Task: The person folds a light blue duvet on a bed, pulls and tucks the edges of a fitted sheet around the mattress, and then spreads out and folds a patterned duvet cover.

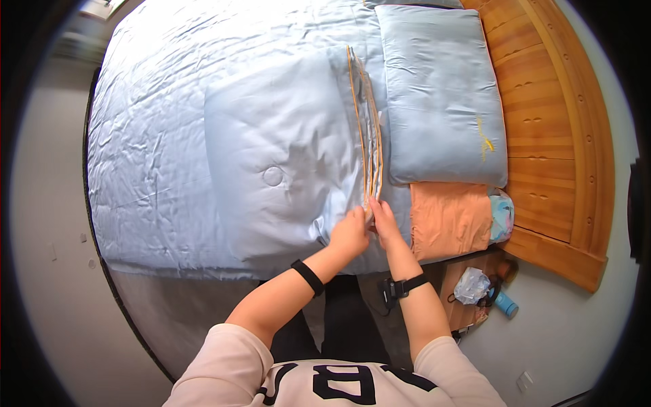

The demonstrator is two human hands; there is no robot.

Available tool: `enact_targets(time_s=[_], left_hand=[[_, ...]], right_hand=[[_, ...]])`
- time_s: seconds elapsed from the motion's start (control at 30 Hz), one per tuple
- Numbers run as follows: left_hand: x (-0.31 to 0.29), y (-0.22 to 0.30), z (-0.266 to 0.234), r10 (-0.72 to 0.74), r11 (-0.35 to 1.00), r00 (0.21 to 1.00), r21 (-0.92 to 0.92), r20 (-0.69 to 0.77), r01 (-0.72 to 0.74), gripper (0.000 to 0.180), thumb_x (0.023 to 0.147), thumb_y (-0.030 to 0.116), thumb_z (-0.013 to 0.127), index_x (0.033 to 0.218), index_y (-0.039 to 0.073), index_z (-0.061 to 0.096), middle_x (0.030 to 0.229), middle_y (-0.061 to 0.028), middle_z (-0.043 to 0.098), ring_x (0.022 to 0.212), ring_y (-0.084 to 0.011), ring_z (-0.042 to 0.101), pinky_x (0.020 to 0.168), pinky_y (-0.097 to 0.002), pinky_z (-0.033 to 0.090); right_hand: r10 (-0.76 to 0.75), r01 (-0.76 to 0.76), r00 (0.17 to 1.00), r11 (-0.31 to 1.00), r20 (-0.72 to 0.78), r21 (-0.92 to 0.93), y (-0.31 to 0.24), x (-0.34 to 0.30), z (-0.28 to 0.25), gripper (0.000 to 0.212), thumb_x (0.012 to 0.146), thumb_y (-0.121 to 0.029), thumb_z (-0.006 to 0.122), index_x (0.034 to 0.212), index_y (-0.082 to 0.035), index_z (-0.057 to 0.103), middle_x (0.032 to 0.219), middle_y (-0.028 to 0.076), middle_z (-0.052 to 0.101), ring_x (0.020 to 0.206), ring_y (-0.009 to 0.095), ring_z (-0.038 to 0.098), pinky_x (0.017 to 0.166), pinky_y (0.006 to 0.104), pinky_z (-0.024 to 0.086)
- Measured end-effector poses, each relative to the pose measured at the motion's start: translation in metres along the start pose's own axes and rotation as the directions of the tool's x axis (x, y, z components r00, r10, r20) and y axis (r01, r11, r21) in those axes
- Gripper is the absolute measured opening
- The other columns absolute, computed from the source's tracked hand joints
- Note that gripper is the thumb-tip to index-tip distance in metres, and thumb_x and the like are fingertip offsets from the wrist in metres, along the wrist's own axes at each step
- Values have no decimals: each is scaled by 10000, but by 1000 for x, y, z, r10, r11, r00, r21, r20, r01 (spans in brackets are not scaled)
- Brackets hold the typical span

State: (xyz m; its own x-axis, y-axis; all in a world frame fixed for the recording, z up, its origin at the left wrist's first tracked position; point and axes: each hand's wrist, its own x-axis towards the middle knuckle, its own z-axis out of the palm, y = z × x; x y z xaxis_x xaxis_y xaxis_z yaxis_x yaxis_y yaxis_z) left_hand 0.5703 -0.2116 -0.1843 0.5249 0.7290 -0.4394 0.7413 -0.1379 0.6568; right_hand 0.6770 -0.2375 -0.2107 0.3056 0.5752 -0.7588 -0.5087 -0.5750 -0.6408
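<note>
On the bed [146,193], left grip [350,234] and right grip [385,222] pinch a folded quilt [288,146].

On my right I see a panelled, honey-coloured wooden headboard [536,122], with dark dots along its frame, beside a pale wall [573,332]. To my left stands another pale wall [51,176], bearing small fittings [83,238], a dark strip [131,320] along its foot. The floor [183,305] near me looks grey. Strong light whitens the far left of the bed [152,129].
</note>
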Motion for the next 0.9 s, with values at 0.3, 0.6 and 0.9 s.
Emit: enact_targets(time_s=[0.3,0.6,0.9], left_hand=[[-34,-24,-34,435,900,885,-77,166,-428,384,660,92,530,1022,35,415,917,-157,485,827,-310,494,702,-356,405],[-44,-183,-147,-78,971,765,125,-639,203,520,746,221,499,1194,70,283,1238,-184,237,1117,-337,230,915,-409,202],[-64,-197,-127,-221,890,952,356,-210,286,761,665,410,554,1244,95,174,1294,-197,54,1178,-377,69,923,-498,121]], right_hand=[[-216,230,973,882,81,-411,9,29,-14,344,637,-141,573,909,28,449,764,120,532,728,185,511,667,301,409],[-124,255,883,936,453,-242,-66,-17,8,288,723,-66,468,997,19,458,823,5,511,702,78,456,632,227,390],[77,-2,974,942,211,-334,20,41,-55,489,729,-256,564,1082,28,380,922,75,498,821,152,461,720,273,381]])
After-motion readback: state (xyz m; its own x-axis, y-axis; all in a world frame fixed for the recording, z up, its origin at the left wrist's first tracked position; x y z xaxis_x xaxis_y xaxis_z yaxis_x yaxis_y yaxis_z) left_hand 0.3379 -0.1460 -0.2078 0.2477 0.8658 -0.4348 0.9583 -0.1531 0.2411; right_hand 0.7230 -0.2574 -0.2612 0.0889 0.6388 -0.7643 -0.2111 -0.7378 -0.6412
